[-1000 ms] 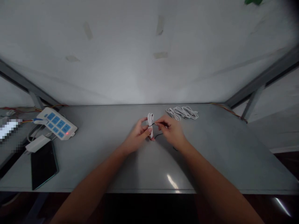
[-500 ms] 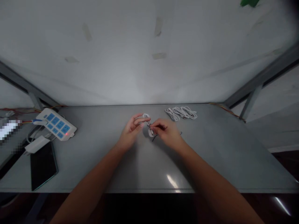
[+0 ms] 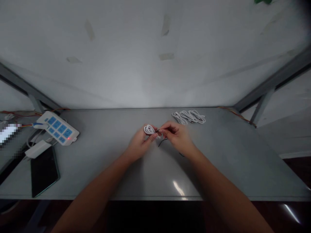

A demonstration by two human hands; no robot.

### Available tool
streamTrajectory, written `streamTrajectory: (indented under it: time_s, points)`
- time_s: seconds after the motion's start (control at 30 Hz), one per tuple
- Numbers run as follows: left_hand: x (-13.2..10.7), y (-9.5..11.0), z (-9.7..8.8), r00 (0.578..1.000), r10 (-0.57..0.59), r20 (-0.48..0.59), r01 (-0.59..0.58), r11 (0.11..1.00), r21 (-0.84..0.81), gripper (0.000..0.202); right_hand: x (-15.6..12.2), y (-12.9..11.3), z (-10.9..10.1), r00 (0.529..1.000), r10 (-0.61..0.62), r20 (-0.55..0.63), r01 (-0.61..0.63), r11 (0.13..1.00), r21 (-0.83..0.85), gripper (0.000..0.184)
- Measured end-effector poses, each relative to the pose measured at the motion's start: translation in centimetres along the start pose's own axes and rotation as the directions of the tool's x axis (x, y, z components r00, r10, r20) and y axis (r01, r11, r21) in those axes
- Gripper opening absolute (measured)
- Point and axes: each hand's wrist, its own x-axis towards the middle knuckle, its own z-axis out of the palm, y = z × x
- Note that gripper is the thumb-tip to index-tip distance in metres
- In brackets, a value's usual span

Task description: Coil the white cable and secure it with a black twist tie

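Note:
Over the middle of the grey table [image 3: 102, 168], my left hand [image 3: 139, 144] pinches a small coiled white cable [image 3: 149, 129]. The coil lies tilted to the left above my fingers. My right hand [image 3: 178, 137] sits just to its right, thumb and forefinger closed on a thin black tie [image 3: 162, 141] that wraps the coil's middle. The tie's loose end hangs down toward the table.
Several bundled white cables [image 3: 189, 116] lie at the back of the table, right of my hands. At the left stand a white power strip with blue sockets [image 3: 58, 128], a white adapter [image 3: 39, 148] and a dark phone [image 3: 44, 171]. Metal frame struts [image 3: 264, 94] rise at both sides.
The coil has turned from upright to lying leftward in my left hand. My right hand has stayed close beside it on the black tie, shifting slightly.

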Motion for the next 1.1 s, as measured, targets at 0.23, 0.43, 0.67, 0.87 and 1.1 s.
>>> streamTrajectory:
  time_s: [0.23,0.43,0.67,0.87,1.1]
  points:
    - [0.1,0.1,-0.2,0.936,-0.274,0.221,0.349,0.802,-0.484,0.025,-0.3,-0.2,-0.1,0.972,-0.235,0.023,0.230,0.917,-0.325,0.017]
    - [0.4,1.1,-0.4,0.843,-0.414,0.344,0.530,0.526,-0.665,0.025,-0.8,0.3,0.7,0.860,-0.499,0.108,0.498,0.775,-0.388,0.028]
    - [0.1,0.8,-0.2,0.862,-0.457,0.218,0.440,0.464,-0.768,0.018,-0.2,0.4,-0.4,0.819,-0.561,0.122,0.543,0.686,-0.484,0.023]
    - [0.1,1.9,-0.6,0.885,-0.352,0.305,0.423,0.337,-0.841,0.027,0.7,0.9,-2.1,0.867,-0.498,0.016,0.440,0.750,-0.494,0.013]
    - [-0.2,2.5,-0.6,0.898,-0.249,0.362,0.433,0.359,-0.827,0.025,1.5,1.1,-4.2,0.918,-0.383,-0.108,0.323,0.876,-0.358,0.006]
